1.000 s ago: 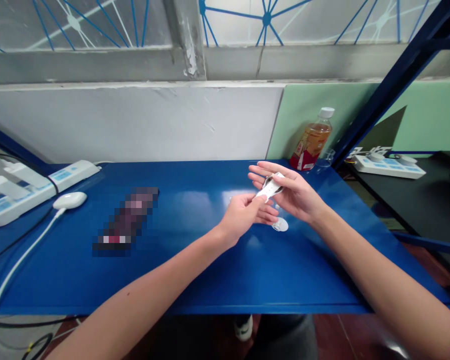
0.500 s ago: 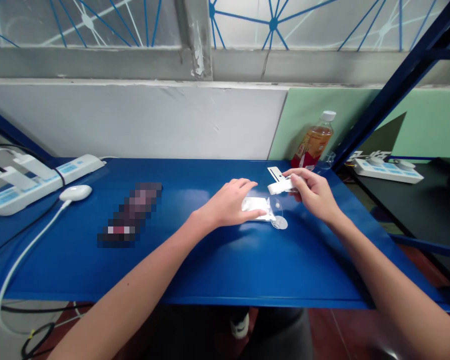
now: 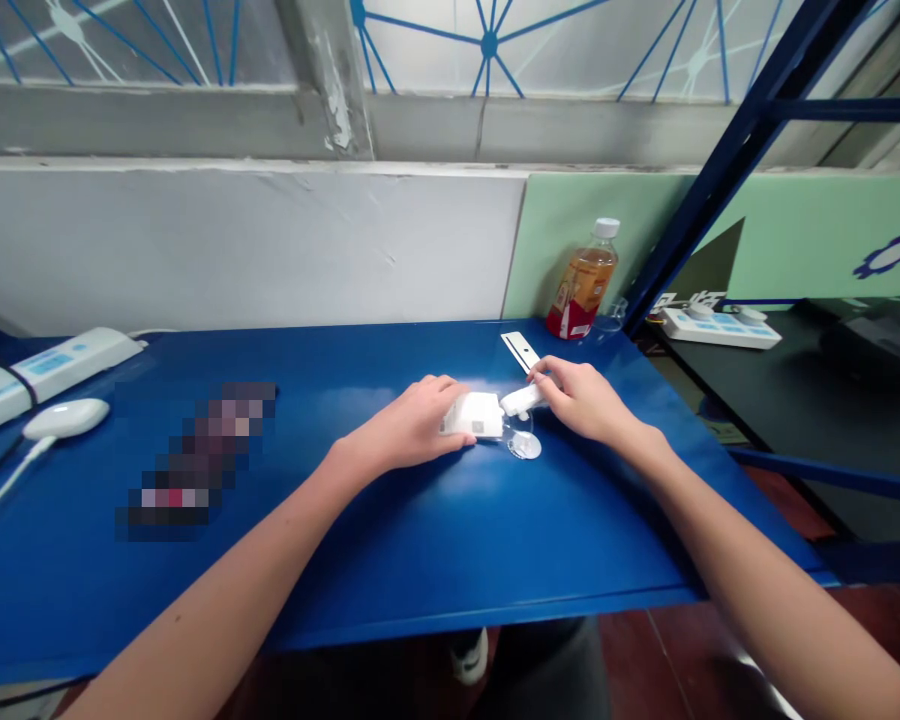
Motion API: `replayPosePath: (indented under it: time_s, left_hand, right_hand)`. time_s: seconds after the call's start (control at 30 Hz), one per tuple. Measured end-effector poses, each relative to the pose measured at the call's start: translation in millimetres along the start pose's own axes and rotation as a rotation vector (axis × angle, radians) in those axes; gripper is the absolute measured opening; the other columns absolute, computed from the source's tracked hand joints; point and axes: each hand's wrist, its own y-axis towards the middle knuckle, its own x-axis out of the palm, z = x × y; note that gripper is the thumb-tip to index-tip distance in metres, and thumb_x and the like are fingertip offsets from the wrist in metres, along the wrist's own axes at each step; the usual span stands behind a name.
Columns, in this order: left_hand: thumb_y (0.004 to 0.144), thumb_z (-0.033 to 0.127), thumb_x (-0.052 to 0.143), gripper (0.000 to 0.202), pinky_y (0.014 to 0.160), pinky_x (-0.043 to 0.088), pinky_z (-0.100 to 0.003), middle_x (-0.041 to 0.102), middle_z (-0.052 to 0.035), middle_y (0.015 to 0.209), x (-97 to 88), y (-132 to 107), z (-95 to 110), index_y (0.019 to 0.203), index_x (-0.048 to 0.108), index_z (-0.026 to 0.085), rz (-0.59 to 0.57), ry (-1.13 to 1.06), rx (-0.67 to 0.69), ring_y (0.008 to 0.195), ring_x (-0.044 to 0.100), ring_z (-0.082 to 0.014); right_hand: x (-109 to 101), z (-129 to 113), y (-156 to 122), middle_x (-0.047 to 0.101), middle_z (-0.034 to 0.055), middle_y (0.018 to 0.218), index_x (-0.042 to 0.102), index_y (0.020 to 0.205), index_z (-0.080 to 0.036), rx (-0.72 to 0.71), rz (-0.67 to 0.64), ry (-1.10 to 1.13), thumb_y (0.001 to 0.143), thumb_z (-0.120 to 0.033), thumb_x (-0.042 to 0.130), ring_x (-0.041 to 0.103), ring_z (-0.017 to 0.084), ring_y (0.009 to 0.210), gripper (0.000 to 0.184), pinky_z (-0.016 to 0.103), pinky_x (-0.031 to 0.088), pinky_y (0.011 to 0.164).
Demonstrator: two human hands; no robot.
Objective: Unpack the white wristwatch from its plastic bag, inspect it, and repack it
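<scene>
My left hand (image 3: 409,428) rests on the blue table (image 3: 390,560) with its fingers closed round a small white box-shaped part (image 3: 474,414). My right hand (image 3: 581,400) pinches a short white piece (image 3: 521,399) and holds its end against that box. A clear round disc (image 3: 524,446) lies on the table just below the two pieces. A flat white strip with a dark slot (image 3: 520,352) lies a little behind my right hand.
A bottle of amber drink (image 3: 583,280) stands at the back right by a blue frame post (image 3: 709,170). A white mouse-like device with cable (image 3: 65,417) and a white power strip (image 3: 60,362) lie far left. A blurred dark object (image 3: 195,460) lies left of centre. Another power strip (image 3: 720,326) sits on the black table, right.
My left hand went down onto the white box on the table. My right hand set the flat strip down behind and brought the short white piece to the box. The view shifted right.
</scene>
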Motion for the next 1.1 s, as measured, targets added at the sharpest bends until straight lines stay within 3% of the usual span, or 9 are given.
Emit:
replayPosePath:
  time_s: [0.17, 0.3, 0.43, 0.57, 0.73, 0.9, 1.1]
  left_hand:
    - [0.091, 0.040, 0.060, 0.041, 0.088, 0.046, -0.039, 0.058, -0.0130, 0.119, 1.6, 0.5, 5.0, 0.123, 0.051, 0.016, 0.042, 0.062, -0.012, 0.106, 0.055, -0.0284]
    - [0.091, 0.039, 0.060, 0.039, 0.087, 0.046, -0.038, 0.059, -0.0138, 0.117, 5.4, 1.3, 8.5, 0.120, 0.051, 0.014, 0.055, 0.090, -0.013, 0.105, 0.056, -0.0284]
    - [0.090, 0.038, 0.061, 0.040, 0.091, 0.045, -0.041, 0.058, -0.0149, 0.120, 7.2, 1.3, 9.7, 0.121, 0.050, 0.015, 0.052, 0.092, -0.026, 0.109, 0.055, -0.0301]
    - [0.090, 0.039, 0.061, 0.043, 0.093, 0.045, -0.042, 0.057, -0.0162, 0.124, 6.4, 0.6, 9.5, 0.124, 0.050, 0.014, 0.049, 0.057, -0.039, 0.114, 0.054, -0.0313]
    - [0.090, 0.039, 0.060, 0.043, 0.097, 0.044, -0.042, 0.056, -0.0162, 0.127, 7.3, 0.2, 8.7, 0.123, 0.050, 0.014, 0.053, 0.024, -0.027, 0.117, 0.052, -0.0311]
    - [0.091, 0.034, 0.060, 0.040, 0.101, 0.042, -0.041, 0.054, -0.0173, 0.130, 7.9, 0.4, 9.3, 0.123, 0.049, 0.013, 0.053, 0.005, -0.011, 0.122, 0.050, -0.0303]
    - [0.091, 0.034, 0.059, 0.043, 0.098, 0.044, -0.040, 0.053, -0.0166, 0.130, 6.4, 0.6, 9.1, 0.126, 0.047, 0.014, 0.052, 0.008, 0.003, 0.120, 0.050, -0.0302]
  right_hand:
    - [1.7, 0.4, -1.1, 0.071, 0.0078, 0.085, 0.062, 0.096, -0.021, 0.008, -0.056, -0.044, 0.095, -0.031, 0.038, 0.064, 0.024, 0.079, 0.026, 0.028, 0.037, 0.063]
    - [9.4, -6.9, -5.7, 0.068, 0.0054, 0.075, 0.057, 0.105, -0.021, -0.020, -0.111, 0.080, 0.100, -0.037, 0.032, 0.063, 0.022, 0.071, 0.031, 0.027, 0.038, 0.061]
    - [14.3, -11.8, -8.3, 0.068, 0.0063, 0.073, 0.055, 0.114, -0.021, -0.004, -0.120, -0.100, 0.098, -0.042, 0.035, 0.064, 0.025, 0.071, 0.033, 0.027, 0.033, 0.057]
    - [8.6, -7.4, -6.5, 0.068, 0.0054, 0.069, 0.061, 0.104, -0.023, 0.036, -0.072, -0.183, 0.095, -0.049, 0.041, 0.063, 0.025, 0.066, 0.034, 0.028, 0.030, 0.054]
    - [3.6, -6.4, -6.9, 0.069, 0.0015, 0.068, 0.063, 0.103, -0.023, -0.052, -0.085, 0.042, 0.091, -0.033, 0.048, 0.062, 0.020, 0.061, 0.021, 0.027, 0.037, 0.055]
    - [11.3, -11.0, -9.3, 0.073, 0.0018, 0.075, 0.058, 0.121, -0.021, -0.140, -0.113, 0.152, 0.091, -0.022, 0.043, 0.066, 0.019, 0.067, 0.033, 0.028, 0.043, 0.063]
    - [6.0, -9.9, -7.3, 0.075, 0.0029, 0.082, 0.064, 0.115, -0.019, -0.051, -0.029, 0.129, 0.086, -0.018, 0.045, 0.064, 0.018, 0.066, 0.035, 0.029, 0.044, 0.064]
